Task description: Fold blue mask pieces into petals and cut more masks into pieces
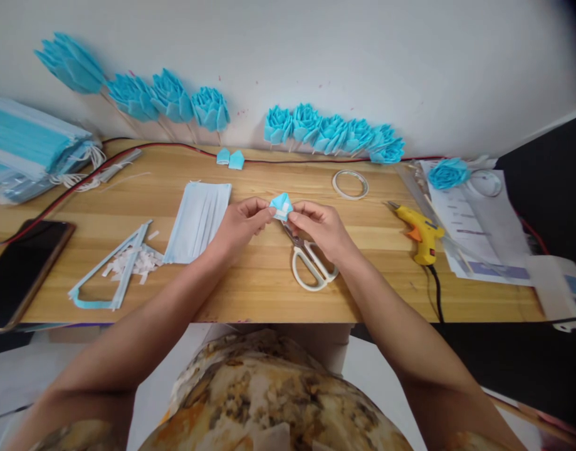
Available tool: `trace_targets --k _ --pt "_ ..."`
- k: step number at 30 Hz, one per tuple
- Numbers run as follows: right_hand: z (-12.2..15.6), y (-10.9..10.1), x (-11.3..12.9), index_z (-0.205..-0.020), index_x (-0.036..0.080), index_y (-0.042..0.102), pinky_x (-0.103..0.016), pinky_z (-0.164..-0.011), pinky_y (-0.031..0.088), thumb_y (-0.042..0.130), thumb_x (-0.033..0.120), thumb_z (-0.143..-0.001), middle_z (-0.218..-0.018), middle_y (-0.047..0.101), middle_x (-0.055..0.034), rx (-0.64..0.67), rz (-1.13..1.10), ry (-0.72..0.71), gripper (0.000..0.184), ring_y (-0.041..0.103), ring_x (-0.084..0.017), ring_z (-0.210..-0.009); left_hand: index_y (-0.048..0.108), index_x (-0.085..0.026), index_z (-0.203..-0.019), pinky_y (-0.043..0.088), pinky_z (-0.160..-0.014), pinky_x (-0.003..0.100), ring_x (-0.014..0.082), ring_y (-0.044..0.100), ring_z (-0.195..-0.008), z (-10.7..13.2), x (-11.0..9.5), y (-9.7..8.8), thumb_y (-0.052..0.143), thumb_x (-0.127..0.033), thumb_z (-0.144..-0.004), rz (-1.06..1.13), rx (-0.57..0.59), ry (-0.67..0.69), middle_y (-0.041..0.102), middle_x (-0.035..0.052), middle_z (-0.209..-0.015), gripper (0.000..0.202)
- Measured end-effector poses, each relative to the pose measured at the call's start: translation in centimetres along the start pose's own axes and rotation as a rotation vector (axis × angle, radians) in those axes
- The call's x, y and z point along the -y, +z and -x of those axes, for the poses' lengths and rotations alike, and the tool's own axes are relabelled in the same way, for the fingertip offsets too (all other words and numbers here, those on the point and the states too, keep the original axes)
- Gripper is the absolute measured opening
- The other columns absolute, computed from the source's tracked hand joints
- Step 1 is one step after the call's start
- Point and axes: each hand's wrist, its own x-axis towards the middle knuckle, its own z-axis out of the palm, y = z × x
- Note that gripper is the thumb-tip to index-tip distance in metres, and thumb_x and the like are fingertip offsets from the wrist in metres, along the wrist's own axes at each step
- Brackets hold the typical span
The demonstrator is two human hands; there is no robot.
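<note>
My left hand (243, 222) and my right hand (318, 227) meet above the middle of the wooden table (269, 294). Both pinch a small folded blue fabric piece (281, 205) between thumb and fingertips, the left hand on its left side, the right hand on its right side. White-handled scissors (311, 263) lie on the table just under my right hand. A flat light-blue face mask (198, 220) lies left of my left hand.
A yellow glue gun (422, 235) lies right, papers (476, 228) beyond it. A tape ring (350, 183) sits behind my hands. Mask trimmings (121, 266) and a phone (22, 266) are left, a mask stack (29, 150) far left. Blue fabric flowers (335, 134) line the wall.
</note>
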Motion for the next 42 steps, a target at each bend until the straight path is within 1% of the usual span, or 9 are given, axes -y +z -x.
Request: trace_targets --k 4,6,10,11,14,17,23,36,42 --pt "0.0 0.0 0.0 -0.072 0.019 0.064 -0.024 -0.052 0.04 0.074 0.039 -0.077 -0.062 0.057 0.0032 -0.008 -0.003 -0.012 0.023 0.05 -0.009 -0.055 0.062 -0.017 -0.069 0.035 -0.056 0.025 0.009 0.042 -0.057 -0.1 0.1 0.0 0.072 -0.039 -0.077 0.006 -0.011 0.002 0.054 -0.0024 -0.062 0.025" --pt "-0.1 0.1 -0.1 -0.072 0.019 0.064 -0.024 -0.051 0.039 0.073 0.038 -0.077 -0.06 0.057 0.0034 -0.025 0.012 -0.033 0.022 0.049 -0.009 -0.054 0.063 -0.018 -0.073 0.036 -0.055 0.025 0.009 0.042 -0.056 -0.2 0.1 0.1 0.071 -0.038 -0.078 0.001 -0.042 0.025 0.055 -0.0028 -0.063 0.022" --pt "-0.3 0.1 -0.4 -0.072 0.019 0.065 -0.024 -0.051 0.039 0.071 0.037 -0.077 -0.059 0.057 0.0037 -0.109 0.061 -0.081 0.019 0.048 -0.009 -0.053 0.063 -0.018 -0.077 0.039 -0.058 0.024 0.0098 0.048 -0.06 -0.1 0.3 0.4 0.071 -0.034 -0.08 -0.067 -0.233 0.244 0.06 -0.0018 -0.068 0.018" --pt "-0.4 0.1 -0.5 -0.073 0.019 0.066 -0.024 -0.052 0.039 0.07 0.037 -0.077 -0.059 0.057 0.0038 -0.13 0.073 -0.087 0.019 0.048 -0.009 -0.053 0.063 -0.018 -0.076 0.039 -0.058 0.024 0.01 0.049 -0.061 0.0 0.4 0.5 0.071 -0.033 -0.081 -0.109 -0.253 0.306 0.061 -0.0014 -0.069 0.017" --pt "-0.3 0.2 -0.6 -0.073 0.019 0.067 -0.024 -0.053 0.039 0.07 0.037 -0.076 -0.061 0.058 0.0033 -0.158 0.104 -0.102 0.018 0.049 -0.009 -0.055 0.066 -0.018 -0.076 0.037 -0.056 0.024 0.01 0.048 -0.059 0.4 0.7 0.7 0.07 -0.026 -0.083 -0.276 -0.198 0.439 0.061 -0.0012 -0.067 0.011" --pt "-0.1 0.4 -0.4 -0.074 0.019 0.066 -0.024 -0.052 0.04 0.07 0.038 -0.076 -0.061 0.058 0.0031 -0.139 0.107 -0.104 0.019 0.048 -0.01 -0.055 0.07 -0.019 -0.078 0.037 -0.057 0.025 0.0105 0.048 -0.06 0.6 1.0 0.8 0.068 -0.019 -0.083 -0.405 -0.15 0.507 0.061 -0.0014 -0.066 0.005" --pt "0.2 0.6 -0.4 -0.076 0.02 0.066 -0.025 -0.052 0.039 0.069 0.036 -0.079 -0.062 0.056 0.003 -0.13 0.16 -0.144 0.016 0.047 -0.011 -0.056 0.072 -0.019 -0.085 0.037 -0.057 0.025 0.0103 0.049 -0.06 0.4 1.4 0.7 0.067 -0.019 -0.084 -0.47 -0.159 0.466 0.061 -0.0017 -0.069 0.005" --pt "0.3 1.1 -0.8 -0.075 0.02 0.066 -0.026 -0.058 0.041 0.063 0.026 -0.083 -0.066 0.061 0.0012 -0.203 0.42 -0.322 0.01 0.051 -0.012 -0.06 0.07 -0.019 -0.083 0.037 -0.058 0.026 0.0107 0.052 -0.061 0.4 1.2 0.8 0.068 -0.018 -0.083 -0.517 -0.183 0.437 0.061 -0.0023 -0.068 0.002" --pt "0.4 1.2 -0.8 -0.073 0.02 0.065 -0.026 -0.058 0.041 0.063 0.025 -0.083 -0.064 0.06 0.0019 -0.211 0.438 -0.317 0.01 0.051 -0.012 -0.059 0.071 -0.019 -0.084 0.038 -0.059 0.027 0.0111 0.053 -0.063 0.5 1.1 0.9 0.066 -0.017 -0.083 -0.534 -0.18 0.434 0.064 -0.0017 -0.07 0.005"
